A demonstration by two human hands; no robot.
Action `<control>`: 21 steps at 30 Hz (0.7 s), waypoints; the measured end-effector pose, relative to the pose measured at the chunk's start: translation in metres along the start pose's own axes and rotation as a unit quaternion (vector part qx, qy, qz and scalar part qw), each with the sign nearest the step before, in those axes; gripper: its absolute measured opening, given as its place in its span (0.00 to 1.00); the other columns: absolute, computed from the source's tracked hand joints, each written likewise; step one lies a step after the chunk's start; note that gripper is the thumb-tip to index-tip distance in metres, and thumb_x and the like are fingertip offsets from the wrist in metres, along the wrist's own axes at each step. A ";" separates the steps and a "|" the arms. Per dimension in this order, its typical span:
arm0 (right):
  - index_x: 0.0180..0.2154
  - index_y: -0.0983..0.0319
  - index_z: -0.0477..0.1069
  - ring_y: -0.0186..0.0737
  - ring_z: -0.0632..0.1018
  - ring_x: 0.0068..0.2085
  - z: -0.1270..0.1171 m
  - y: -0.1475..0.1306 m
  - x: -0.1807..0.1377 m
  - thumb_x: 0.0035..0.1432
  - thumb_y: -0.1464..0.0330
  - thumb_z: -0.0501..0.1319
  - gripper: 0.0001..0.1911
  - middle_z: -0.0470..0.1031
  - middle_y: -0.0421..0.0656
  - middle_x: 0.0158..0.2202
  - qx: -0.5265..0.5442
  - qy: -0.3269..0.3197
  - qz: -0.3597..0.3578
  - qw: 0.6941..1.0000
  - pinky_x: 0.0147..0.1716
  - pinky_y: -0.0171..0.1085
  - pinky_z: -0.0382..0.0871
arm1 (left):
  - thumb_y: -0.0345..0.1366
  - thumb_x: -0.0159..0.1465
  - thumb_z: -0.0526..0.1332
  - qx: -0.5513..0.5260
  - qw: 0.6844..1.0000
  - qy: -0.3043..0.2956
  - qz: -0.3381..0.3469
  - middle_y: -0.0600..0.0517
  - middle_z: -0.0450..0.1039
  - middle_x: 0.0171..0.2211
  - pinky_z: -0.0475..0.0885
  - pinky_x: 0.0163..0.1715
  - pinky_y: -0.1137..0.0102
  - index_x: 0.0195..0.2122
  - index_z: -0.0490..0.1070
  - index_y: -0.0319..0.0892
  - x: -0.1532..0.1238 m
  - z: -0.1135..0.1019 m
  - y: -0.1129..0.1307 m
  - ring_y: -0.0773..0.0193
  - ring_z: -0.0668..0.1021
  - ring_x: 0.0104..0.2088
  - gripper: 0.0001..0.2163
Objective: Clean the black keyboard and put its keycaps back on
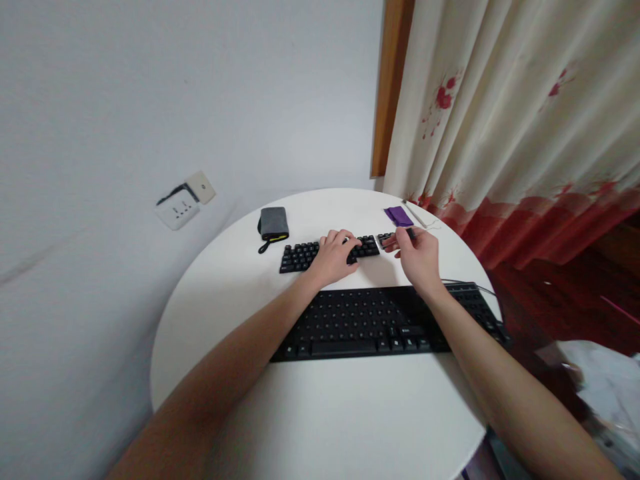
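My left hand (334, 257) rests over a block of loose black keycaps (299, 257), its fingers bent and its thumb at the block's near edge. Thumb and forefinger close around a black keycap there, partly hidden by the hand. To its right, my right hand (419, 257) is raised above the table with curled fingers pinching a small dark object (411, 233), whose kind I cannot make out. Beside those fingers lies a smaller group of keycaps (385, 239). Below both hands, a black keyboard (350, 317) lies across the table, with most key positions bare and a few keys along its front row.
A grey pouch (274, 222) with a loop stands at the back left of the round white table (320, 407). A folded purple cloth (399, 215) and a thin pale stick-like item (416, 215) lie at the back right. A cable (470, 285) runs behind the keyboard. Wall and curtain border the table.
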State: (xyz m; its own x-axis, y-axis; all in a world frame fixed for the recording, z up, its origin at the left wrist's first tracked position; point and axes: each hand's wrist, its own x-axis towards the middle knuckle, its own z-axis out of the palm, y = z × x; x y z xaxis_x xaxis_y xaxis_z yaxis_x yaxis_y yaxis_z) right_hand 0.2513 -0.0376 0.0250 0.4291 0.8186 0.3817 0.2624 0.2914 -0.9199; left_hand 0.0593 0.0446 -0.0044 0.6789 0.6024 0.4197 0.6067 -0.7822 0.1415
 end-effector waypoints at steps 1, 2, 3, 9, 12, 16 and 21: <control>0.30 0.64 0.73 0.39 0.79 0.27 0.000 0.000 0.000 0.63 0.56 0.57 0.19 0.82 0.51 0.30 0.001 0.000 0.000 1.000 0.28 0.37 0.72 | 0.37 0.59 0.68 0.003 1.000 -0.004 -0.004 0.47 0.66 0.55 0.63 0.51 0.53 0.51 0.70 0.48 0.000 0.000 0.000 0.46 0.65 0.55 0.19; 0.30 0.64 0.73 0.39 0.79 0.27 0.000 0.001 0.000 0.63 0.56 0.57 0.19 0.81 0.51 0.30 0.002 -0.001 0.000 1.000 0.27 0.37 0.72 | 0.37 0.59 0.68 0.004 1.000 -0.006 -0.006 0.48 0.66 0.55 0.63 0.51 0.53 0.51 0.70 0.48 0.000 -0.001 0.001 0.47 0.65 0.55 0.19; 0.30 0.64 0.73 0.39 0.79 0.26 0.000 0.001 0.000 0.63 0.56 0.57 0.19 0.81 0.50 0.30 0.004 -0.002 0.001 1.000 0.27 0.37 0.72 | 0.37 0.59 0.68 0.005 1.000 -0.008 -0.008 0.48 0.66 0.55 0.63 0.51 0.53 0.51 0.70 0.48 0.000 -0.001 0.001 0.47 0.65 0.55 0.19; 0.30 0.63 0.72 0.39 0.79 0.26 0.001 -0.001 -0.001 0.62 0.56 0.58 0.18 0.81 0.49 0.29 0.015 -0.006 0.004 1.000 0.25 0.37 0.70 | 0.35 0.59 0.67 -0.007 1.000 -0.013 0.001 0.48 0.66 0.54 0.63 0.51 0.54 0.48 0.72 0.48 0.000 -0.003 0.002 0.47 0.65 0.54 0.16; 0.30 0.64 0.72 0.39 0.79 0.26 0.002 -0.002 -0.001 0.62 0.56 0.58 0.18 0.81 0.50 0.29 0.014 -0.008 0.005 1.000 0.24 0.36 0.69 | 0.35 0.59 0.67 -0.016 1.000 -0.015 0.020 0.49 0.65 0.55 0.63 0.51 0.53 0.45 0.74 0.48 -0.001 -0.001 0.001 0.48 0.65 0.55 0.13; 0.31 0.64 0.72 0.40 0.79 0.26 0.002 -0.002 -0.002 0.62 0.55 0.58 0.18 0.81 0.50 0.30 0.015 -0.011 0.012 1.000 0.23 0.36 0.68 | 0.35 0.60 0.67 -0.024 0.999 -0.021 0.035 0.49 0.64 0.56 0.62 0.52 0.52 0.41 0.76 0.48 -0.001 0.002 -0.001 0.48 0.64 0.55 0.08; 0.31 0.64 0.72 0.40 0.79 0.27 0.003 -0.001 -0.002 0.61 0.55 0.58 0.18 0.81 0.51 0.30 0.020 -0.014 0.016 1.000 0.24 0.37 0.69 | 0.35 0.61 0.67 -0.022 0.999 -0.021 0.041 0.49 0.64 0.57 0.62 0.53 0.52 0.38 0.78 0.48 -0.002 0.004 -0.001 0.48 0.64 0.56 0.05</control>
State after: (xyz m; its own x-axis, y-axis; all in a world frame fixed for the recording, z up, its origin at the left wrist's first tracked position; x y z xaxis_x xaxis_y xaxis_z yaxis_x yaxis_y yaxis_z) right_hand 0.2476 -0.0383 0.0250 0.4127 0.8407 0.3507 0.2150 0.2842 -0.9343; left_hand 0.0590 0.0453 -0.0091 0.7429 0.5414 0.3937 0.5303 -0.8349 0.1476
